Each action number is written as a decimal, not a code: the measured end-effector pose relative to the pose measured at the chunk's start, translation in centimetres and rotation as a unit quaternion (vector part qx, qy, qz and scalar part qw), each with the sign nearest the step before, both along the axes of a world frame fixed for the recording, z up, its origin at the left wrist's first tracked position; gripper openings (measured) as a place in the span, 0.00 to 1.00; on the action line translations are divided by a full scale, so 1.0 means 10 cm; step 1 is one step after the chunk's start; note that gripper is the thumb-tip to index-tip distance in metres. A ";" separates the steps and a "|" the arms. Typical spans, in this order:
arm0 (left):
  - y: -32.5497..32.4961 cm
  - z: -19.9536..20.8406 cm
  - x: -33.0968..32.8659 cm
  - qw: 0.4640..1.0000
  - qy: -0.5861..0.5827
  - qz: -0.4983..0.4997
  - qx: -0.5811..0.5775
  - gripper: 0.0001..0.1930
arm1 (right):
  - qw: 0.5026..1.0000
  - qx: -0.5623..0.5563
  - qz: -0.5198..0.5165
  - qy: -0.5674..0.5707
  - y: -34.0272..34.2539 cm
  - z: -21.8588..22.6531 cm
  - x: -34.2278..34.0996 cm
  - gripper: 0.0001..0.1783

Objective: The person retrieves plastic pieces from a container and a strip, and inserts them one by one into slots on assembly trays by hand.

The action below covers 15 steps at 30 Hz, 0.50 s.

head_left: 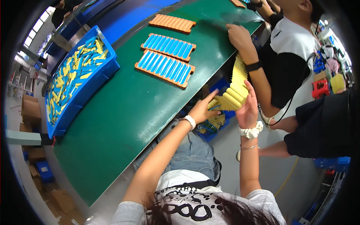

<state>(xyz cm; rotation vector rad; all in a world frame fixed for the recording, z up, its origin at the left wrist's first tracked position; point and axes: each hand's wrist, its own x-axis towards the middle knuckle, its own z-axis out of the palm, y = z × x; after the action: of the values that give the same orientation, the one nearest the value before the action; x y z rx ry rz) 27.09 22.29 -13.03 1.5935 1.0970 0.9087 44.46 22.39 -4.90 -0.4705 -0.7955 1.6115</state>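
Observation:
Off the near edge of the green table, a row of yellow ribbed pieces (231, 98) is held between my two hands. My left hand (202, 109) presses at its left end, with thumb and index finger spread along it. Against the right end lies my right hand (248, 109), palm turned up and fingers pointing up along the pieces. Directly beyond, a second yellow ribbed stack (239, 71) is partly covered by a co-worker's forearm. Below my hands, a blue bin (211, 135) contains more yellow pieces, partly hidden.
On the green table (108, 146) lie two orange trays (161, 77) filled with blue-and-white strips, and an orange ribbed tray (171, 23). A large blue bin (92, 80) of mixed yellow and blue pieces stands left. A co-worker's arm (243, 43) reaches over the table's right side.

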 end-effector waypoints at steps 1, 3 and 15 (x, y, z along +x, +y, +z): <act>0.05 0.01 0.03 0.999 0.033 -0.014 0.003 0.29 | 0.999 0.018 -0.009 -0.034 0.04 -0.05 0.02 0.31; 0.06 0.02 0.04 0.997 0.058 -0.039 0.019 0.22 | 0.998 0.023 -0.038 -0.048 0.07 -0.09 0.08 0.32; -0.61 0.76 0.53 0.988 -0.059 -0.140 0.014 0.17 | 0.780 0.152 -0.128 -0.593 -0.55 -1.95 0.36 0.25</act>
<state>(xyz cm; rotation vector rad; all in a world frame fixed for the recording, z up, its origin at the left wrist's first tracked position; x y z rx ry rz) 32.37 16.17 -5.43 1.6461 0.7584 0.8205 48.08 16.92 -24.43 -1.3346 -1.7898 0.7479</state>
